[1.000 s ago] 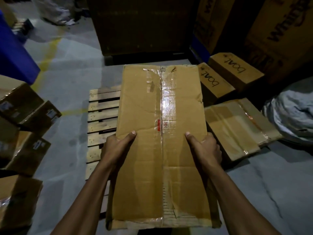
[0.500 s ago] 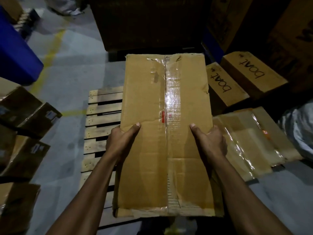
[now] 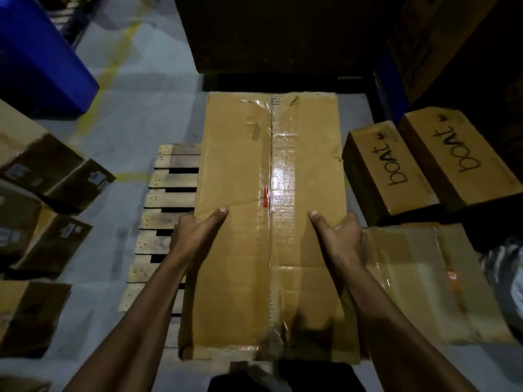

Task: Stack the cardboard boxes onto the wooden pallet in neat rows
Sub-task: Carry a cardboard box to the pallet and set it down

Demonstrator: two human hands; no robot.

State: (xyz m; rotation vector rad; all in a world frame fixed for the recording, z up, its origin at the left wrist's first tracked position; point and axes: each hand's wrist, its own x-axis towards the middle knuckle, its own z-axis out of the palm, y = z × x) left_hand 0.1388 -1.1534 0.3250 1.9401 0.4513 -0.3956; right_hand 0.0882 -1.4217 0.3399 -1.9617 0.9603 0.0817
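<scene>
The left hand (image 3: 195, 233) and right hand (image 3: 338, 236) grip opposite long edges of a long, tape-sealed brown cardboard box (image 3: 268, 222), thumbs flat on top, fingers curled round the sides. The box sits between the hands, above a slatted wooden pallet (image 3: 167, 199) showing just past the left hand.

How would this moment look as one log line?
hands: left, right grip long box | over pallet | not released

Tan box (image 3: 240, 222) (glossy tape), blue bin (image 3: 36, 58)
</scene>
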